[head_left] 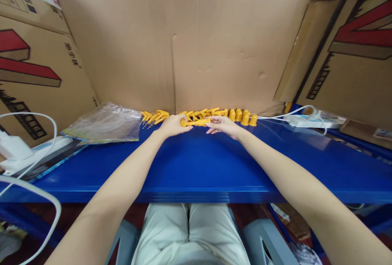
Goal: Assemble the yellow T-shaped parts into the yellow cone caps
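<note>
Blue table (196, 163): yellow part (198, 122) held btwn L hand (174, 126) & R hand (227, 127).

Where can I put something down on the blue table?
Bare blue table lies between left arm and right arm, and from right arm toward the white power strip. The back is crowded: plastic bag, yellow pieces, left hand, right hand.

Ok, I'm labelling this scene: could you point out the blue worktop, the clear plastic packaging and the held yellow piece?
Blue worktop (202, 163), head view: bare top surface.
Clear plastic packaging (105, 124), head view: upper face.
Held yellow piece (198, 122), head view: exposed middle.
</note>
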{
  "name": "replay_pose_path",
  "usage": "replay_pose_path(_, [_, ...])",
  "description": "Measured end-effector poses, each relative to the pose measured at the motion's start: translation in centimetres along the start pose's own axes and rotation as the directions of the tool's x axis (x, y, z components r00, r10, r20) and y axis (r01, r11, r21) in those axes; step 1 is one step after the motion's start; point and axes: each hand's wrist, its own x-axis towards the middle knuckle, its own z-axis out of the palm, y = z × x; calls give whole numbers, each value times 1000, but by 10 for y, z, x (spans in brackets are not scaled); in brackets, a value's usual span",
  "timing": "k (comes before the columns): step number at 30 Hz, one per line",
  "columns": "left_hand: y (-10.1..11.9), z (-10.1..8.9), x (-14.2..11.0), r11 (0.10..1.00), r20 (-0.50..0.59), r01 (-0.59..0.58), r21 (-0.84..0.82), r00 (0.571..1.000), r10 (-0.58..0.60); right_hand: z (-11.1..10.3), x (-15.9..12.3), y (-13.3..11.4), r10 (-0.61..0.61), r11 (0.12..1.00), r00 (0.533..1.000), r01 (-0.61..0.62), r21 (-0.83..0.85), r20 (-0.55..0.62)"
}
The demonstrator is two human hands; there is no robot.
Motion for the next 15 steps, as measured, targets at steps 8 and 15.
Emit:
replay_pose_path(8, [4,0,-2,1000,-8,-22,19,1000,22,4,-3,-3,73,997,997,-73,-13,-18])
replay_pose_path(15, [4,1,-2,999,-21,-34,30,999,35,6,-4,-5,89,996,996,-89,-1,-19])
